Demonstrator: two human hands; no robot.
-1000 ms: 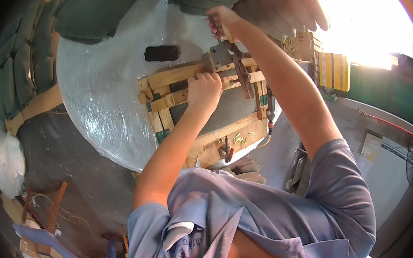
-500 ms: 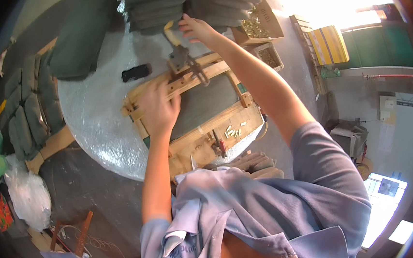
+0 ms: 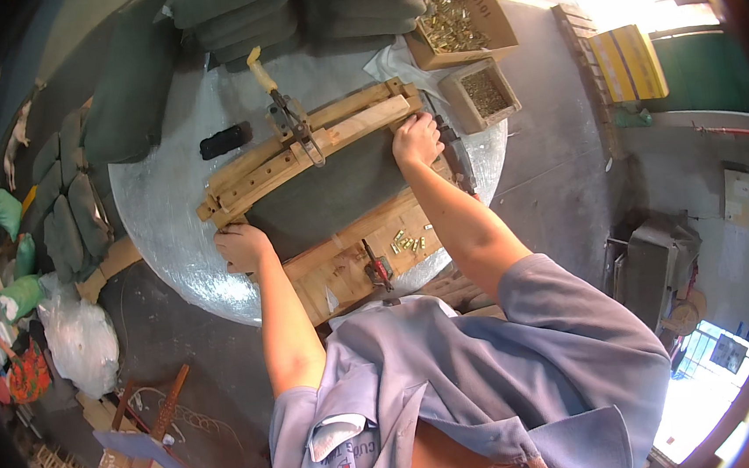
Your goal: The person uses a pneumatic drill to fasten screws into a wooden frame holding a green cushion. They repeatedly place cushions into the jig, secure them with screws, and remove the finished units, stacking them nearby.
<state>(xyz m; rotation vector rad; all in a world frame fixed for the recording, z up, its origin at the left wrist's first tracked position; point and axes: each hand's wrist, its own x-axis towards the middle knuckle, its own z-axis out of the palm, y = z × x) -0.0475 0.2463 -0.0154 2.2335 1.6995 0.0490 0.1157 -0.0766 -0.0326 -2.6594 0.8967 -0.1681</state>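
Head view: the rectangular wooden frame with dark panel (image 3: 327, 194) is gripped at 2 corners on the round silver worktop (image 3: 163, 224), left hand (image 3: 242, 247) and right hand (image 3: 417, 138) closed; the yellow-handled metal clamp (image 3: 287, 109) has been released since 0.5 s ago, suggesting repositioning.

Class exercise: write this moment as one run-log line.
left hand: grips left corner of wooden chair frame | right hand: grips its right end | metal clamp: on top rail | surface: round foil-wrapped table
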